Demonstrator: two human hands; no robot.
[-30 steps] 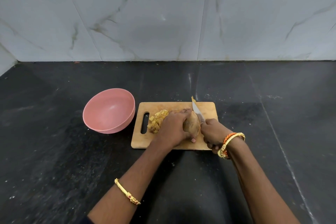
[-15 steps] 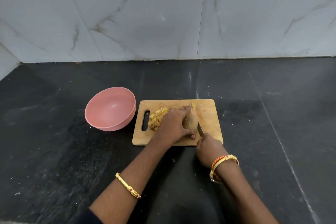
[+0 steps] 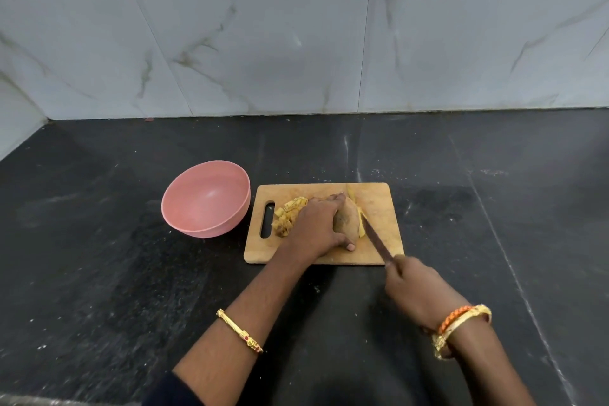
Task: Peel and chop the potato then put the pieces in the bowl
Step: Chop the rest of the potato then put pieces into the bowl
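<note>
Potato (image 3: 347, 220), brown-skinned and oval, is held on the wooden cutting board (image 3: 379, 250).
It is gripped by the curled fingers of the left hand (image 3: 318, 227); a dark, narrow knife (image 3: 377, 239) is clasped by the right hand (image 3: 417, 288), its tip against a pale cut slice. Yellow diced pieces (image 3: 288, 216) are heaped near the slotted handle, beside a smooth pink bowl (image 3: 206, 198).

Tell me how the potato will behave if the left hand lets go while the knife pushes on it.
The potato looks rounded and tapering, so it would probably rock or roll on the cutting board. Its freshly cut face beside the knife is likely wet and slippery. The left hand holding it seems necessary.
</note>
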